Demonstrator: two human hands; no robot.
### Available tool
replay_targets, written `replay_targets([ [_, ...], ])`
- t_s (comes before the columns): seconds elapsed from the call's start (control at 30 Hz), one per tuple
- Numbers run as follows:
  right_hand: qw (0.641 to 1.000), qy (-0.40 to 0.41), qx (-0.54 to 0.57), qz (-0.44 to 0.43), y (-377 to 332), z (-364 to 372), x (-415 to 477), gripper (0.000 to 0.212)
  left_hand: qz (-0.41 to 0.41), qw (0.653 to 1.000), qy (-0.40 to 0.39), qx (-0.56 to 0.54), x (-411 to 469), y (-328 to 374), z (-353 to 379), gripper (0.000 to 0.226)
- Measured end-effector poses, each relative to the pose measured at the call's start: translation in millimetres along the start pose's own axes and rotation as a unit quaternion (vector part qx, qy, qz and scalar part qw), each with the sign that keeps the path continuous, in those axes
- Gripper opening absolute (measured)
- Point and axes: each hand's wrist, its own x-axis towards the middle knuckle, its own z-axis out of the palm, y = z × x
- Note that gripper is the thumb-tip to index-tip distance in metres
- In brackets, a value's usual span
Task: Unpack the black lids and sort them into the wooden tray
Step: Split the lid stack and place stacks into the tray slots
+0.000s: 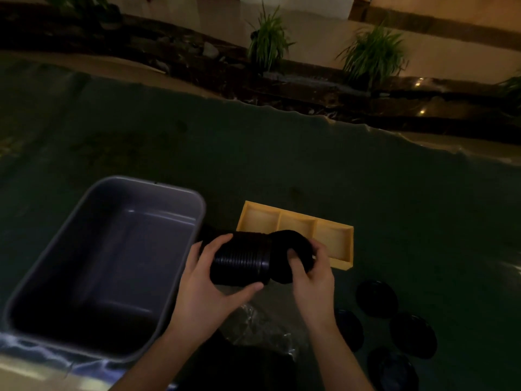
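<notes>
I hold a stack of black lids (242,259) sideways above the green table cover. My left hand (210,280) wraps around the stack's left part. My right hand (310,275) grips the black lid (290,249) at the stack's right end, slightly tilted off the rest. Just behind the stack lies the wooden tray (335,244), yellow, with three compartments that look empty; its near left part is hidden by the lids. Several loose black lids, such as one (376,297), lie flat on the cover to the right of my right forearm.
A large grey plastic bin (180,193) stands at the left, nothing seen inside. Crumpled clear plastic wrap (262,325) lies under my wrists. The table's far edge meets a dark ledge with potted plants (267,43). The scene is dim.
</notes>
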Motion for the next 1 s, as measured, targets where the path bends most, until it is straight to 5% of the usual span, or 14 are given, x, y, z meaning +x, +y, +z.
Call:
replay_targets([
  [0.17, 0.998, -0.008, -0.002, 0.059, 23, 19, 58, 0.032, -0.031, 0.999, 0.023, 0.001, 6, -13, -7, 0.093],
  [0.33, 0.986, -0.026, -0.116, 0.117, 49, 53, 117, 0.036, -0.05, 0.998, 0.025, 0.009, 9, -16, -13, 0.095],
  [0.57, 0.95, -0.065, -0.298, 0.07, 70, 88, 157, 0.034, -0.059, 0.997, 0.05, 0.03, 21, -18, -17, 0.09],
  [0.83, 0.935, -0.036, -0.351, 0.029, 86, 94, 159, 0.034, -0.067, 0.995, 0.043, 0.062, 37, -21, -9, 0.094],
  [1.0, 0.896, -0.045, -0.441, 0.033, 93, 97, 153, 0.059, -0.07, 0.995, 0.041, 0.063, 43, -23, -7, 0.094],
])
